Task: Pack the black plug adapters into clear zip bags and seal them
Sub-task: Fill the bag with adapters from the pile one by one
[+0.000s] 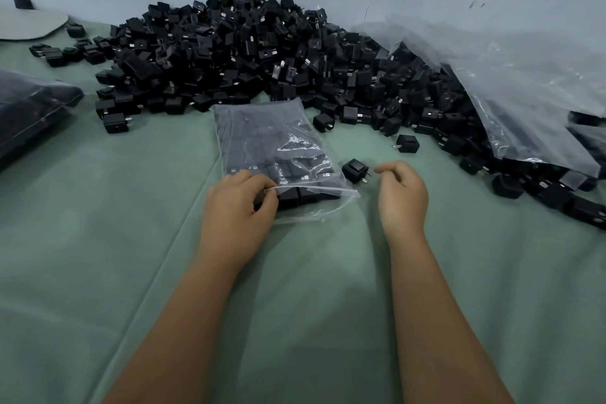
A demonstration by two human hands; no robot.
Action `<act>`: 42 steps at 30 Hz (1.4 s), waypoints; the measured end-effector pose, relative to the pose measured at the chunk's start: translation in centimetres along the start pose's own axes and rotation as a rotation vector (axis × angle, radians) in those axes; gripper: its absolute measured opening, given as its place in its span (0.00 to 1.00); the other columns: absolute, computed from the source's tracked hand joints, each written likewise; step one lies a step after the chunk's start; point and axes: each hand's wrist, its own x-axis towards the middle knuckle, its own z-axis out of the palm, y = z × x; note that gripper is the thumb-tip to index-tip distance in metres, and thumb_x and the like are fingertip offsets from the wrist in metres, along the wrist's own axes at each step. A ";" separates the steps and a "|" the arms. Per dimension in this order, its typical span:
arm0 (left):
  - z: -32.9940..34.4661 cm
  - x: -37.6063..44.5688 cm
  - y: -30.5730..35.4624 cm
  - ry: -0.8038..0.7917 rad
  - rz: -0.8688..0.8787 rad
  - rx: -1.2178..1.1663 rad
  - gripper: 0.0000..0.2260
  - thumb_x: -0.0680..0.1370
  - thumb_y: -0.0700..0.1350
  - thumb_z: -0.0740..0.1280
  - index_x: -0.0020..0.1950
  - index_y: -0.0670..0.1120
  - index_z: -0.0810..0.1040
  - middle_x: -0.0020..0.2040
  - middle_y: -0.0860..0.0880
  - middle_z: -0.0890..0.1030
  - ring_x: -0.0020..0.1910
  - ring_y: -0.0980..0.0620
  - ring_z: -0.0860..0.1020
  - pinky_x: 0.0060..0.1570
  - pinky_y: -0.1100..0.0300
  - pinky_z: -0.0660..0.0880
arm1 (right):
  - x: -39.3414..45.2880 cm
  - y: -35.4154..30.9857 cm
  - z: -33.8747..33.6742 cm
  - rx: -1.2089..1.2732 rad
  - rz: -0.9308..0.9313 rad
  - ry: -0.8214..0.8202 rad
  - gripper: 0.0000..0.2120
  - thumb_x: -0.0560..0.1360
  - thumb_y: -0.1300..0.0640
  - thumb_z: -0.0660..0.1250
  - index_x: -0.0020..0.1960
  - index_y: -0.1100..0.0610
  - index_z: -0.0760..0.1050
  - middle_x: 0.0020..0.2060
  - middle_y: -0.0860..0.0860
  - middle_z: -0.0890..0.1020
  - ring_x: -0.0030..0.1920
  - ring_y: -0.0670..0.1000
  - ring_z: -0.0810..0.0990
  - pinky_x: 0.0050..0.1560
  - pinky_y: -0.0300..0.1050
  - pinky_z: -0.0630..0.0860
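Left hand [237, 198] pinches the open mouth of the bag [272, 154] at frame centre, already nearly full of adapters. Right hand [401, 193] hangs loosely curled and holds nothing, just beside a loose adapter [355, 170]. The step seems to be filling; next, that adapter must go through the mouth, then the zip is pressed. How many adapters are inside is hard to count.
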 end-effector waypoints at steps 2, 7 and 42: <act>0.1 0.0 -0.1 0.002 0.000 -0.009 0.09 0.74 0.46 0.63 0.43 0.47 0.82 0.36 0.59 0.70 0.39 0.50 0.73 0.44 0.57 0.66 | -0.5 -0.1 -0.2 -0.054 -0.026 -0.060 0.16 0.73 0.62 0.58 0.38 0.45 0.78 0.44 0.46 0.81 0.51 0.51 0.76 0.50 0.45 0.73; 0.0 -0.1 -0.1 -0.005 -0.006 -0.024 0.09 0.74 0.46 0.63 0.43 0.47 0.82 0.37 0.56 0.73 0.39 0.49 0.74 0.44 0.56 0.68 | -0.8 -0.3 0.0 -0.129 -0.096 -0.102 0.17 0.74 0.65 0.57 0.50 0.51 0.83 0.47 0.44 0.80 0.59 0.51 0.74 0.61 0.48 0.72; -0.3 -0.7 0.5 0.266 -0.029 -0.192 0.07 0.76 0.44 0.67 0.46 0.43 0.83 0.41 0.52 0.77 0.42 0.53 0.75 0.45 0.64 0.69 | -10.1 -4.2 3.6 -0.430 -0.786 -0.220 0.09 0.72 0.62 0.65 0.49 0.62 0.82 0.44 0.54 0.83 0.47 0.56 0.79 0.52 0.48 0.75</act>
